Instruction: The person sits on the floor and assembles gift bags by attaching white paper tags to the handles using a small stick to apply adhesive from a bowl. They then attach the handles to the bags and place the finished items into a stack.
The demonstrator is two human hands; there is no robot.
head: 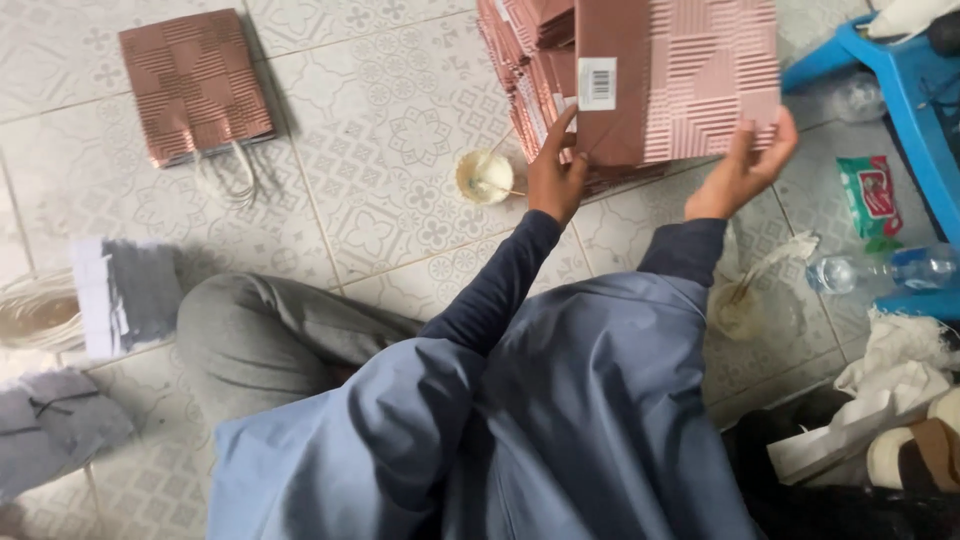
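Note:
Both hands hold up a flat rose-gold paper bag [690,80] with an embossed geometric pattern and a white sticker. My left hand [555,170] grips its lower left edge. My right hand [745,165] grips its lower right corner. Behind the bag lies a stack of flat bags of the same kind [525,70] on the tiled floor. A small white cup [484,177] with a stick in it stands just left of my left hand.
A finished rose-gold bag with cord handles [195,85] lies at the far left. Grey card pieces [125,295] and a coil of cord [35,310] lie at left. A blue stool [915,110], a plastic bottle [880,270], a green packet [870,195] and crumpled paper [900,365] are at right.

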